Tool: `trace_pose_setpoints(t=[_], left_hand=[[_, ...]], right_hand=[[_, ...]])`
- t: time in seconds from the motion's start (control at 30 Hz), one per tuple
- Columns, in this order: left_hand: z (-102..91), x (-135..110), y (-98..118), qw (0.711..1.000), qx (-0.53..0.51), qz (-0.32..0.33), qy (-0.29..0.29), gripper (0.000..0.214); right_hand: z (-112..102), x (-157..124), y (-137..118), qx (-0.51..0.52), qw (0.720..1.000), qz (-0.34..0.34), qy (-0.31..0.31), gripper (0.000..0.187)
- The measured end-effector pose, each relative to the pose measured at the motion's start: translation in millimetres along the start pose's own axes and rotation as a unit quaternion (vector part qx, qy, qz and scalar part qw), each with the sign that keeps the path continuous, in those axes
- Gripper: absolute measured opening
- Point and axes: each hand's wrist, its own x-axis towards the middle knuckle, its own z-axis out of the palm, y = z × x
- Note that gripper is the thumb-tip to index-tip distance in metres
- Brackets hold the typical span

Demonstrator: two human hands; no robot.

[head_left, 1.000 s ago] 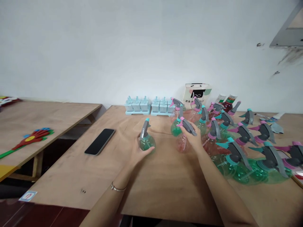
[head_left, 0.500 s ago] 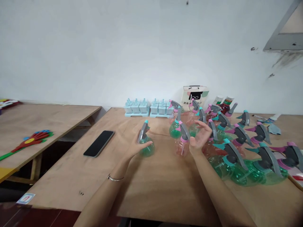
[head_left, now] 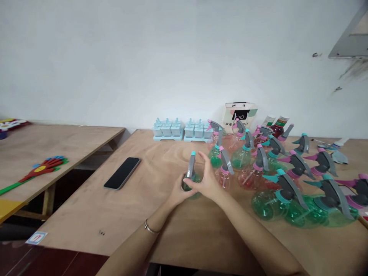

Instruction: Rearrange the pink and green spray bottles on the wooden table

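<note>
A green spray bottle (head_left: 196,178) with a grey trigger head and a teal nozzle tip stands in front of me. My left hand (head_left: 178,191) is wrapped around its lower left side. From the right, my right hand (head_left: 207,180) curves about the bottle with thumb and fingers apart; the thumb crosses in front of the bottle, and whether it presses on it I cannot tell. Just right of that hand is a pink spray bottle (head_left: 223,177), with a green spray bottle (head_left: 215,156) behind it.
Several more green and pink spray bottles (head_left: 266,205) crowd the table's right side. Pale blue ice-pop moulds (head_left: 168,131) and a paper bag (head_left: 240,115) stand along the wall. A phone (head_left: 122,173) lies at left. Another table holds a hand-shaped clapper (head_left: 43,168).
My left hand and the green spray bottle have shifted right. My right hand has come left from beside the pink spray bottle to the green one.
</note>
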Motion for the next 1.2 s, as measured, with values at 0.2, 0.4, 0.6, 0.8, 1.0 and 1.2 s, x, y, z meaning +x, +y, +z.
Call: trace_pose_setpoints(t=[0.2, 0.4, 0.6, 0.8, 1.0, 1.2], left_hand=[[3.9, -5.1, 3.0, 0.996, 0.060, 0.068, 0.025, 0.054], [11.1, -15.3, 8.3, 0.969, 0.182, 0.137, 0.091, 0.058], [14.2, -18.7, 8.1, 0.956, 0.217, 0.162, 0.111, 0.061], [0.7, -9.7, -9.1, 0.958, -0.053, 0.239, 0.145, 0.083], [-18.4, 16.1, -17.7, 0.958, -0.096, 0.011, 0.270, 0.035], [-20.6, 22.0, -33.7, 0.991, 0.046, -0.063, 0.109, 0.035]], right_hand=[[11.2, 12.5, 23.5, -0.011, 0.995, 0.005, -0.099, 0.101], [17.8, 13.0, 29.2, -0.009, 0.994, -0.098, -0.037, 0.050], [8.4, 11.0, 6.2, 0.039, 0.995, -0.087, -0.023, 0.035], [-8.3, 21.0, -1.0, 0.171, 0.985, -0.006, 0.018, 0.024], [-23.4, 27.6, 1.2, 0.409, 0.902, 0.113, -0.081, 0.032], [-33.7, 25.2, -15.5, 0.478, 0.848, 0.162, -0.164, 0.032]])
